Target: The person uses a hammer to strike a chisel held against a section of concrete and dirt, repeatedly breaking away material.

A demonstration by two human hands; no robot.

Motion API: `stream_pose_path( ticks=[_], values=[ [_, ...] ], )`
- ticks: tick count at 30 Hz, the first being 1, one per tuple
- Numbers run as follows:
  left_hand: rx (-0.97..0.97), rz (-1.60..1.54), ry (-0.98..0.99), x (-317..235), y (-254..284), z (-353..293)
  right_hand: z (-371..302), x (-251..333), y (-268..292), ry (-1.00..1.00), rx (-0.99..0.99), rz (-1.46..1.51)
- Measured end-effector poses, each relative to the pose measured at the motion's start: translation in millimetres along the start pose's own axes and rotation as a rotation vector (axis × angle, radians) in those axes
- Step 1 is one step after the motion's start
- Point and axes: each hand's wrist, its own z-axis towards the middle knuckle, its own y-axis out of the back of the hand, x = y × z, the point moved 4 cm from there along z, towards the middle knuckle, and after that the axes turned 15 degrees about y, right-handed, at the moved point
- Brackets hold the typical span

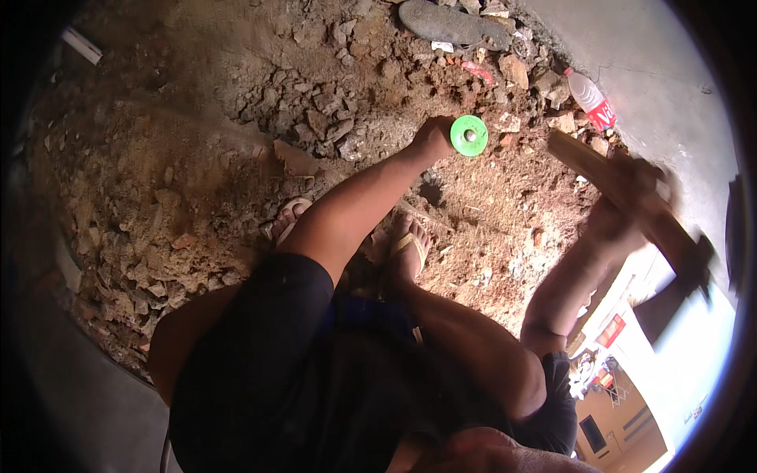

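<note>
My left hand point(432, 139) is closed around a chisel under its round green hand guard point(469, 135), which stands over broken earth and rubble point(331, 118). My right hand point(623, 201), blurred, grips the wooden handle of a hammer point(599, 169) raised to the right of the chisel; its dark head point(684, 272) hangs at the lower right. A small dark hole point(432, 191) lies in the dirt just below the left hand. I crouch with both feet in sandals point(410, 246) on the dirt.
A plastic bottle point(591, 98) with a red label lies at the rubble's right edge beside a smooth grey concrete floor point(654, 71). A flat grey slab-like object point(449, 24) lies at the top. A white pipe piece point(83, 46) sits top left.
</note>
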Motion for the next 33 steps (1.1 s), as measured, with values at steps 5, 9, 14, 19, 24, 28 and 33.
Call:
stream_pose_path(
  ticks=[5,9,14,19,24,28,33],
  values=[
    [0.091,0.049,0.181,-6.2,-0.9,-14.1,7.8,46.9,34.4,0.181,-0.026,0.227],
    [0.147,-0.047,0.139,-30.6,6.1,-12.2,-161.1,-60.4,-11.1,-0.508,0.611,-0.535],
    [0.184,-0.064,0.230,-10.5,8.6,-18.0,-152.4,-42.5,-23.0,-0.954,0.424,-0.181],
    [0.023,-0.027,0.040,-5.9,1.5,-14.6,-46.2,21.1,-13.8,-0.030,0.112,-0.066],
    [0.184,0.032,0.222,-21.9,-5.8,-5.5,-179.7,-78.6,-19.1,-0.633,0.767,-0.560],
    [0.158,0.086,0.259,4.0,-22.1,-3.1,-172.8,-75.9,-14.9,-0.785,0.615,-0.309],
    [0.013,0.026,0.071,4.4,-8.8,-12.0,-43.4,15.6,5.7,-0.028,0.027,0.102]
  ],
)
